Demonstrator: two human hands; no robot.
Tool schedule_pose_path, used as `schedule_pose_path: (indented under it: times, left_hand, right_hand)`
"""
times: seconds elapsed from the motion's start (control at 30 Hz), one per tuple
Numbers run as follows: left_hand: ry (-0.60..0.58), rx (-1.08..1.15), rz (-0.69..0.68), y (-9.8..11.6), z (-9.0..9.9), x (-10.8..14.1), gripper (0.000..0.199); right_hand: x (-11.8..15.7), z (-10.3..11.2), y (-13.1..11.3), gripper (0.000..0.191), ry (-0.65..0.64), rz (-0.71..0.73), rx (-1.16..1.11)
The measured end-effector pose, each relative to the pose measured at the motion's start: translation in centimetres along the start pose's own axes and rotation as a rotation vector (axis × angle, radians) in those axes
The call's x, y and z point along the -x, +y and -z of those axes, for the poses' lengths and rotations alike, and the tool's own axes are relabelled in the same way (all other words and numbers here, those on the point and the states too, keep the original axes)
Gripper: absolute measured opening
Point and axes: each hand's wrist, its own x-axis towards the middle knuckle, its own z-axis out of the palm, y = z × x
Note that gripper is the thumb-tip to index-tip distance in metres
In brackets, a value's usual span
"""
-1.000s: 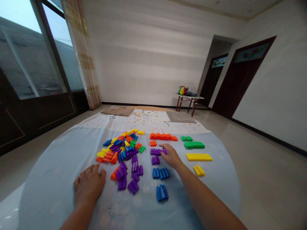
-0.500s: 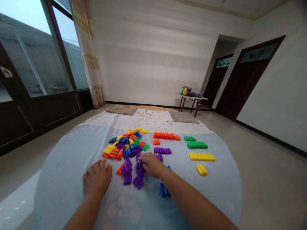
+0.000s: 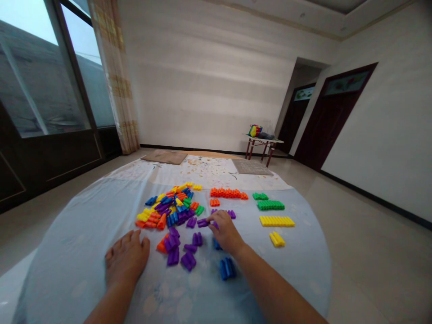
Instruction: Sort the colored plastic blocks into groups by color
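Observation:
My right hand point(image 3: 225, 231) pinches a purple block point(image 3: 203, 222) between thumb and fingers, just in front of a purple row point(image 3: 231, 214) that it partly covers. Flat on the cloth at the left, my left hand point(image 3: 127, 258) holds nothing, its fingers spread a little. Between the hands lie loose purple blocks point(image 3: 188, 261) and an orange one point(image 3: 162, 244). A mixed pile of coloured blocks point(image 3: 172, 204) is behind them. Blue blocks point(image 3: 227, 268) rest below my right wrist.
Farther right are an orange row point(image 3: 227, 193), a green row point(image 3: 271, 205), a yellow row point(image 3: 277, 221) and a yellow piece point(image 3: 277, 239). Two mats point(image 3: 164, 156) lie at the far side of the round table point(image 3: 77, 225). A small side table point(image 3: 266, 140) stands beyond.
My right hand has left the loose purple blocks and moved toward the purple row with a purple block in its fingers. My left hand still lies flat. The camera view has shifted slightly.

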Motion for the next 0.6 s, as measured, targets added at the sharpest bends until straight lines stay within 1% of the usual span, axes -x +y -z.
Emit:
schedule_pose_path:
  times: [0.03,0.1,0.17,0.27,0.33,0.43,0.53,0.6]
  left_hand:
    - [0.0,0.0,0.001,0.0,0.0,0.0,0.054]
    - [-0.002,0.001,0.007,0.0,-0.1,0.0,0.054]
    - [-0.006,0.004,0.012,0.0,-0.2,-0.1,0.054]
    - [-0.006,0.001,0.014,-0.1,-0.4,-0.4,0.055]
    - [-0.002,-0.002,0.011,-0.2,-0.6,-0.5,0.055]
    - [-0.001,-0.005,0.001,-0.3,-0.6,-0.6,0.056]
    - [-0.015,-0.01,0.009,-0.3,-0.6,-0.6,0.058]
    - [-0.015,-0.016,0.013,-0.3,-0.7,-0.7,0.058]
  right_hand:
    - [0.3,0.7,0.7,0.018,0.054,-0.017,-0.018]
    - [1.1,2.2,2.5,0.02,0.119,-0.085,-0.036]
    - [2.0,3.3,4.4,0.018,0.138,-0.189,-0.004]
    - [3.4,4.2,6.5,0.012,0.112,-0.331,0.124]
    - [4.1,4.3,7.1,0.009,0.051,-0.387,0.198]
    - [4.7,4.1,7.2,0.008,-0.035,-0.431,0.231]
    - [4.6,4.2,7.3,0.009,-0.045,-0.436,0.223]
    - [4.0,4.4,7.8,0.009,-0.016,-0.439,0.22]
